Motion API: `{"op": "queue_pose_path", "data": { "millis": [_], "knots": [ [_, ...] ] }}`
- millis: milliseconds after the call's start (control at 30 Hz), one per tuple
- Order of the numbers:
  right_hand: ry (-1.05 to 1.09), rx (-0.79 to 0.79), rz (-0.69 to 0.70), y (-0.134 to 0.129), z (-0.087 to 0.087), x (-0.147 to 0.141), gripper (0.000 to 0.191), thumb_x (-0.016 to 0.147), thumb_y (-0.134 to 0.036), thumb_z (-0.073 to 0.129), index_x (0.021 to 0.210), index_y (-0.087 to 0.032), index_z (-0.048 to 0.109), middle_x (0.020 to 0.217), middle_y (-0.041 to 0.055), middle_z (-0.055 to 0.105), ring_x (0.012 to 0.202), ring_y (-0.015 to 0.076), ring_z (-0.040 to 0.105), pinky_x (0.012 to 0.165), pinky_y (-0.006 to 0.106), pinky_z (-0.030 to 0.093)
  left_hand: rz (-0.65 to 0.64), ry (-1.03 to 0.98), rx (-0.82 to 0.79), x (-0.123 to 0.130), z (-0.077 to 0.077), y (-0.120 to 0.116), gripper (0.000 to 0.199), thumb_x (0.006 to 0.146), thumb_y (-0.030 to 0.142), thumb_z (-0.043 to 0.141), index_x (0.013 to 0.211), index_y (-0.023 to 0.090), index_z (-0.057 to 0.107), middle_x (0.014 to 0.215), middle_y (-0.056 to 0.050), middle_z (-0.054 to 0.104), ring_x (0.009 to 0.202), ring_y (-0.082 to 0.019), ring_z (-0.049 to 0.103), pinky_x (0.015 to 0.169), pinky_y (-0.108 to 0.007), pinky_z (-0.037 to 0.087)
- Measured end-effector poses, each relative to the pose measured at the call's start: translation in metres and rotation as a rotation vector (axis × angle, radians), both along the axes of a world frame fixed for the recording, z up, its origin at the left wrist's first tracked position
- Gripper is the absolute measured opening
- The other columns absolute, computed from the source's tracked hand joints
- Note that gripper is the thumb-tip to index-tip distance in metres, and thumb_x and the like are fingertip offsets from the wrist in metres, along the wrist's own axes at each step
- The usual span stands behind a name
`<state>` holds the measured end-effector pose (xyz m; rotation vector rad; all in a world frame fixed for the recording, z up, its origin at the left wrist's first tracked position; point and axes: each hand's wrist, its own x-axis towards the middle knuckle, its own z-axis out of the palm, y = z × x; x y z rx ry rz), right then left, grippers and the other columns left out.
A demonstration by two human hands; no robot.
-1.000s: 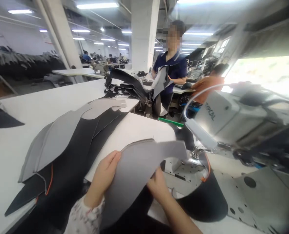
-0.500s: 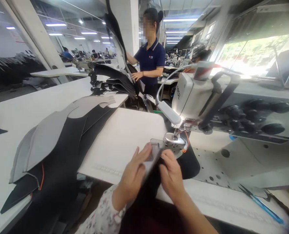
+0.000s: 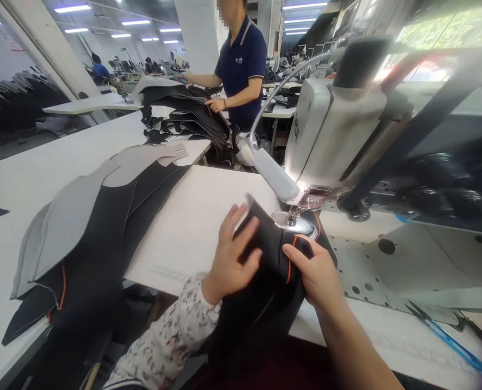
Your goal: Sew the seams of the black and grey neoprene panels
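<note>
A black fabric piece with orange piping (image 3: 265,246) lies in front of the sewing machine (image 3: 312,130), its right end by the presser foot (image 3: 293,215). Thumb on top near the piping, my right hand (image 3: 320,271) is closed on the fabric's right part. My left hand (image 3: 236,254) is at the fabric's left edge, fingers spread and slightly blurred; the palm faces the cloth, and whether it touches is unclear. The fabric's upper left corner stands up. Its lower part hangs over the table edge toward my lap.
Black and grey cut pieces (image 3: 98,216) are stacked on the left of the table. Blue-handled tweezers (image 3: 448,336) lie at the right. Beyond the table, a co-worker in a navy shirt (image 3: 243,59) handles a pile of black pieces (image 3: 184,111). A lamp (image 3: 275,176) hangs beside the needle.
The fabric has been turned over, so its black face and orange piping now show. My left hand has opened its fingers. The co-worker has lowered a raised piece onto the pile.
</note>
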<state>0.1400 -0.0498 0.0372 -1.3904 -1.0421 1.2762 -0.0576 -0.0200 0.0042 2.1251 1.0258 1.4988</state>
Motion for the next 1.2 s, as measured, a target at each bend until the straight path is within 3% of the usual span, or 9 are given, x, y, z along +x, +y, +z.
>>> {"op": "queue_pose_path", "data": {
  "millis": [67,133,233,333,433,533,633,900,1200],
  "knots": [
    [-0.111,0.061,-0.008,0.007,-0.001,0.003,0.043,0.082,-0.052,0.076,0.104,-0.016,0.071,0.092,0.0042,0.071,0.08,0.018,0.062,0.072,0.026,0.052,-0.079,0.271,0.264,0.004,0.004,-0.002,0.069,0.089,0.022,0.064,0.155,0.024,0.044,0.16,-0.009,0.045,0.156,-0.032,0.029,0.131,-0.061,0.012],
    [-0.238,0.1,-0.009,0.014,0.0,0.005,0.037,0.084,-0.048,0.071,0.102,-0.015,0.071,0.093,0.0038,0.071,0.082,0.0186,0.063,0.074,0.026,0.051,-0.147,0.395,0.334,0.01,0.0,0.001,0.068,0.091,0.023,0.061,0.155,0.016,0.041,0.15,-0.012,0.056,0.152,-0.027,0.04,0.132,-0.055,0.014],
    [-0.382,0.117,0.055,0.019,0.002,0.008,0.033,0.085,-0.046,0.065,0.098,-0.015,0.07,0.088,0.0031,0.071,0.081,0.0197,0.064,0.075,0.029,0.05,-0.117,0.377,0.342,0.021,-0.014,0.014,0.055,0.097,0.019,0.056,0.15,0.012,0.044,0.143,-0.014,0.063,0.144,-0.021,0.05,0.13,-0.046,0.027],
    [-0.523,0.184,0.071,0.013,0.002,0.014,0.037,0.087,-0.047,0.062,0.112,-0.021,0.066,0.103,0.0022,0.071,0.093,0.0218,0.066,0.083,0.032,0.051,-0.088,0.338,0.356,0.03,-0.023,0.024,0.046,0.099,0.018,0.056,0.145,0.014,0.05,0.14,-0.012,0.065,0.142,-0.021,0.053,0.128,-0.047,0.033],
    [-0.692,0.197,-0.091,0.002,0.001,0.023,0.054,0.091,-0.053,0.061,0.139,-0.032,0.054,0.111,0.0007,0.072,0.092,0.0225,0.069,0.08,0.035,0.051,-0.075,0.332,0.369,0.038,-0.02,0.025,0.041,0.101,0.019,0.056,0.141,0.015,0.054,0.137,-0.01,0.068,0.141,-0.023,0.055,0.126,-0.05,0.037],
    [-0.795,0.254,-0.149,0.0,-0.001,0.033,0.041,0.095,-0.051,0.054,0.132,-0.036,0.062,0.116,-0.0018,0.072,0.095,0.0222,0.07,0.082,0.035,0.053,-0.058,0.341,0.379,0.047,-0.011,0.021,0.035,0.1,0.016,0.057,0.134,0.012,0.06,0.134,-0.011,0.07,0.137,-0.024,0.058,0.124,-0.049,0.041],
    [-0.8,0.293,-0.136,0.006,-0.002,0.04,0.03,0.097,-0.044,0.051,0.119,-0.037,0.07,0.119,-0.0064,0.071,0.107,0.0206,0.069,0.092,0.034,0.053,-0.026,0.346,0.364,0.055,-0.006,0.017,0.034,0.099,0.014,0.057,0.133,0.011,0.061,0.133,-0.011,0.07,0.134,-0.025,0.061,0.122,-0.048,0.044],
    [-0.782,0.29,-0.162,0.011,-0.005,0.046,0.028,0.097,-0.042,0.053,0.118,-0.038,0.071,0.116,-0.0092,0.072,0.105,0.0174,0.069,0.091,0.029,0.054,-0.005,0.329,0.3,0.062,-0.005,0.012,0.036,0.1,0.013,0.055,0.136,0.014,0.059,0.135,-0.009,0.069,0.137,-0.023,0.058,0.124,-0.048,0.042],
    [-0.76,0.248,-0.143,0.013,-0.007,0.047,0.029,0.098,-0.043,0.052,0.117,-0.038,0.072,0.118,-0.008,0.072,0.108,0.0188,0.069,0.09,0.031,0.054,-0.027,0.281,0.253,0.062,-0.008,0.013,0.036,0.1,0.013,0.057,0.135,0.016,0.06,0.135,-0.007,0.069,0.137,-0.021,0.058,0.125,-0.047,0.041]
  ]
}}
